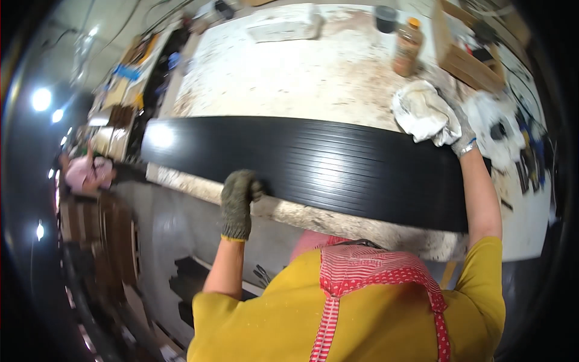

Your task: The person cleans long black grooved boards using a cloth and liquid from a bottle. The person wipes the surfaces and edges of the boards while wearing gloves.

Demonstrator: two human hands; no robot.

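Note:
A long, glossy black panel (301,160) with fine parallel grooves lies across the near side of the white worktable (283,84). My left hand (239,196), in a dark green knit glove, has its fingers curled over the panel's near edge. Toward the panel's far right edge, my right hand (463,130), in a grey glove, is bunched around a crumpled white cloth (425,111). The cloth covers most of the fingers of that hand. Light glares off the panel's left end and middle.
Beyond the cloth stand a bottle of brownish liquid (409,48) with an orange cap, a dark cup (385,19) and a wooden box (467,63). White rags (494,120) and tools (528,160) lie at right. A white block (283,24) sits far back. A person in pink (87,174) is at left.

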